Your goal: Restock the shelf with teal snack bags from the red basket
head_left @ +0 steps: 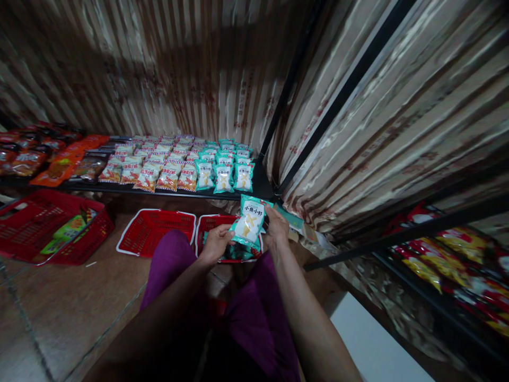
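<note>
Between my two hands is a teal and white snack bag, its printed front facing up. My left hand pinches its lower left edge. On the upper right edge, my right hand has its fingers closed. Below the bag stands a red basket with more teal packets inside, partly covered by my hands and the bag. Just beyond, rows of matching teal bags stand at the right end of a low black shelf.
White and orange snack bags fill the shelf's middle, orange packs its left. Another red basket and one holding a green packet sit on the floor. Black posts and a shelf with red and yellow bags are at right.
</note>
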Demonstrator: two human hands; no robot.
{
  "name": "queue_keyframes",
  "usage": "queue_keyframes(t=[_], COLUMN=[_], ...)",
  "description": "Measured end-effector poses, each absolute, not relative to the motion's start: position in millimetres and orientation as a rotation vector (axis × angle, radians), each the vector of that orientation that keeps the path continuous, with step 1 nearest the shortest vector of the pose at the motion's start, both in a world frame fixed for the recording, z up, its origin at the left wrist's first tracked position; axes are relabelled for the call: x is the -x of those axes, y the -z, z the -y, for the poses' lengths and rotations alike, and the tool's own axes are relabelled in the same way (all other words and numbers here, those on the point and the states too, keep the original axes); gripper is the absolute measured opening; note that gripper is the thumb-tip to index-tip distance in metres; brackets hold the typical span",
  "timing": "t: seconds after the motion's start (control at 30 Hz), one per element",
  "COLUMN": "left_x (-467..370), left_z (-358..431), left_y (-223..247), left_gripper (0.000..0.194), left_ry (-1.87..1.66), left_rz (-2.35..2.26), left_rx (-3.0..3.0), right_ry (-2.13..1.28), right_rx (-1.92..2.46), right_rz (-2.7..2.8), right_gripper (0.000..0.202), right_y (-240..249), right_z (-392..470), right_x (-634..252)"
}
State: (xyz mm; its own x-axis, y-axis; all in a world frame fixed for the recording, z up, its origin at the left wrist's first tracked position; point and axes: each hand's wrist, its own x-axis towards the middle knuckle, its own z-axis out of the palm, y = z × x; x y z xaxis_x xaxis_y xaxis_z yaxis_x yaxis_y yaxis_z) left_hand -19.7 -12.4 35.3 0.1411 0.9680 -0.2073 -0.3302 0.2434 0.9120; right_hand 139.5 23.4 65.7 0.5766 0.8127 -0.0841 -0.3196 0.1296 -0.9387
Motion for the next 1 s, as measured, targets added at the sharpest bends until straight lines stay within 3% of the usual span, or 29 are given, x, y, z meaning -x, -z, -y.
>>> queue_keyframes(t=[0.2, 0.37, 0.53, 0.8, 1.0], left_x=[19, 17, 7, -7, -6], left_z=[11, 24, 35, 42, 43], left_y=[-32, -42, -47, -41, -34], left_gripper=[0.026, 0.037, 0.038, 0.084, 0.073], left_ry=[-1.117, -1.296, -1.293, -1.037, -1.090], left_rz=[-1.105, -1.396, -1.329, -1.524, -1.595], left_rx=[-1.062, -1.765, -2.236, -2.398, -2.450], right_ry=[-0.868, -0.872, -0.808, -0.786, -0.719], right_rx=[1.171, 1.181, 1.217, 1.223, 1.276], right_rz=[0.364, 0.344, 0.424, 0.474, 0.629], right_gripper=[0.027, 0.030, 0.029, 0.030, 0.032], right_y=[-65, -64, -63, -62, -63], right_z=[-25, -27, -28, -31, -32], right_x=[-135, -132, -127, -124, -123])
